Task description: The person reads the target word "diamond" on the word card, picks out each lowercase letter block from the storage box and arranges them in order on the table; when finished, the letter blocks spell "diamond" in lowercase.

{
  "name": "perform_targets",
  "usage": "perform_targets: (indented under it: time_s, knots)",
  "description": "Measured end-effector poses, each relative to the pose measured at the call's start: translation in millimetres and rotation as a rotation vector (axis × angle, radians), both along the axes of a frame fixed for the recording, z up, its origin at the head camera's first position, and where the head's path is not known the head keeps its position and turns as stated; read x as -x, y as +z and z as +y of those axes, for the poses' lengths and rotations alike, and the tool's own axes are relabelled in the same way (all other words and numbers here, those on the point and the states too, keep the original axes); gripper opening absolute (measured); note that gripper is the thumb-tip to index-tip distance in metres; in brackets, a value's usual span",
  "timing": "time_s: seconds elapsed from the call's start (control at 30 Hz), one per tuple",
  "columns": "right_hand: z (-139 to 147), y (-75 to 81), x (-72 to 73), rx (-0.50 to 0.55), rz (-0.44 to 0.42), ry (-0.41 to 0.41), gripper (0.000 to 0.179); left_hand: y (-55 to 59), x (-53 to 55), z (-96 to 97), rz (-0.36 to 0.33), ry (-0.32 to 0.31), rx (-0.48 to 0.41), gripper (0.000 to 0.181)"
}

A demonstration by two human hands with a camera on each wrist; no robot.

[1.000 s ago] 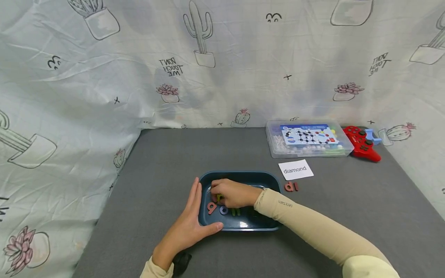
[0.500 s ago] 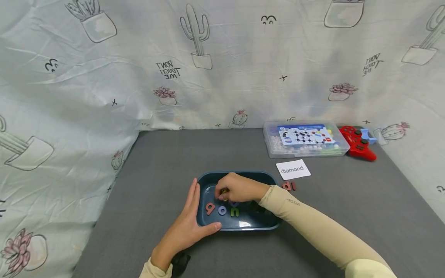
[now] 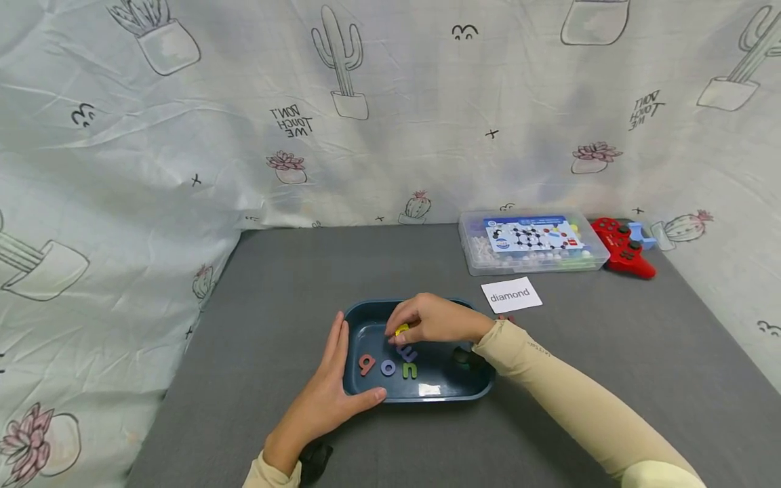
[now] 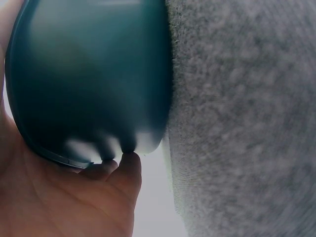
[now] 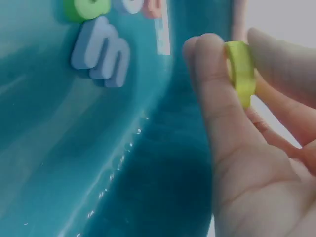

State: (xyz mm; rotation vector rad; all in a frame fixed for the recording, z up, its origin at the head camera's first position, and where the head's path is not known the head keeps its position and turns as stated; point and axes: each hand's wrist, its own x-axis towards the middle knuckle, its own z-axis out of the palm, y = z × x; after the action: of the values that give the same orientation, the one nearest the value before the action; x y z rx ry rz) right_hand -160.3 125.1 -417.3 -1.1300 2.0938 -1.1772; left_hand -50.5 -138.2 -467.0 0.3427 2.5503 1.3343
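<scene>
My right hand [image 3: 436, 318] pinches a small yellow letter [image 5: 241, 74] between fingertips and thumb, over the back part of the dark blue-green tray [image 3: 451, 398]. The letter stands edge-on in the right wrist view, so its shape is hidden. Just below that hand lies a blue letter m [image 5: 101, 52]. Nearer the tray's front left are a reddish letter [image 3: 366, 364], a blue letter o [image 3: 388, 367] and a green letter n [image 3: 409, 371]. My left hand [image 3: 326, 386] presses the tray's left end, straight fingers along its outer wall [image 4: 98, 74] and thumb at the front rim.
Behind the tray's right end lies a white card [image 3: 511, 295] reading "diamond". Reddish letters [image 3: 506, 318] in front of it are mostly hidden by my right wrist. Farther back are a clear plastic box [image 3: 533, 240] of small parts and a red game controller [image 3: 624, 249].
My right hand has moved right and toward the back of the tray with the yellow letter, uncovering the blue m and green n. My left hand stays against the tray. The view has shifted slightly.
</scene>
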Motion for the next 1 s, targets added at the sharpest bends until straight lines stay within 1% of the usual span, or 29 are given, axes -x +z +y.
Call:
perform_targets:
  time_s: [0.1,0.23,0.47,0.57,0.67,0.8,0.9,1.0]
  knots:
    - [7.5,3.9,0.2,0.009,-0.018,-0.006,0.028,-0.5,0.3,0.9,-0.007,0.011,0.011,0.13]
    - [16.8,10.3,-2.2,-0.003,-0.047,-0.037,0.035,-1.1,0.9,1.4,-0.003,0.011,0.014,0.131]
    - [30.5,13.2,-5.0,-0.02,-0.052,-0.067,0.035,-2.5,1.8,-0.2,0.026,0.001,-0.001,0.131]
    - [36.0,15.1,-7.7,-0.028,-0.059,-0.098,0.034,-3.2,1.6,-0.7,0.031,0.005,0.001,0.131]
    - [41.3,17.2,-10.4,-0.023,-0.091,-0.13,0.034,-3.7,1.2,-0.7,0.027,0.01,0.007,0.132]
    - [49.8,19.1,-15.1,-0.022,-0.108,-0.19,0.03,-3.4,1.1,-0.6,0.026,0.01,0.016,0.132]
    - [56.7,19.2,-17.7,-0.034,-0.083,-0.241,0.027,-2.8,1.1,-0.9,0.03,0.011,0.017,0.132]
    - [64.0,19.3,-20.3,-0.025,-0.066,-0.289,0.027,-2.9,1.0,-0.7,0.029,0.009,0.02,0.132]
